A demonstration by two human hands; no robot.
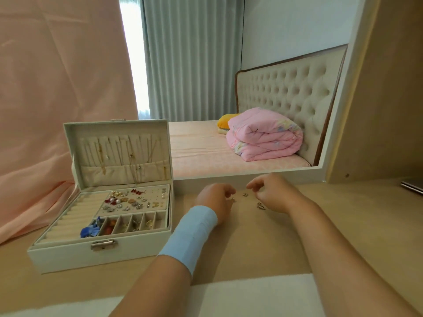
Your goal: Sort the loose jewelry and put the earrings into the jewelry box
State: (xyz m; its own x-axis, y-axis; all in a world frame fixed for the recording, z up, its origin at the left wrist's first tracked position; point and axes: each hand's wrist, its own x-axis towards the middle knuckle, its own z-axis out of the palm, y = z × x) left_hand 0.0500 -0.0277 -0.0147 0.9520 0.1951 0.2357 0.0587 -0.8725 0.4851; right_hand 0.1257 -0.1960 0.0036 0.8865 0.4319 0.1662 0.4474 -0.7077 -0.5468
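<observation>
Both hands hover over the beige tabletop (263, 243) in front of the mirror. The left hand (216, 200), its wrist bound in a pale blue wrap (192, 234), has its fingers curled in narrowly around a tiny pale piece (231, 199) at their tips; whether it is pinched or just touched I cannot tell. The right hand (272, 193) hangs with fingers loosely curled and thumb close to forefinger, nothing visible in them. Between the hands a small earring (245, 194) lies on the table, and a silver earring (261, 205) lies just under the right palm. At far left a peach cloth (57, 99) hangs in folds down to the table. Next to it stands the white jewelry box (100, 255), lid upright, with thin gold necklaces (128, 154) hung inside the lid. Its tray has ring rolls (68, 216) on the left, a perforated panel carrying many earrings (130, 200), and a front row of small compartments, one with a blue ornament (88, 231). A metal latch (103, 244) sits on the front wall. The white-framed mirror (338, 115) reflects grey-green curtains (192, 58), a bed with a tufted headboard (290, 92), a yellow pillow (225, 121) and a folded pink quilt (263, 136). At the far right edge lies a flat dark-grey thing (413, 185).
</observation>
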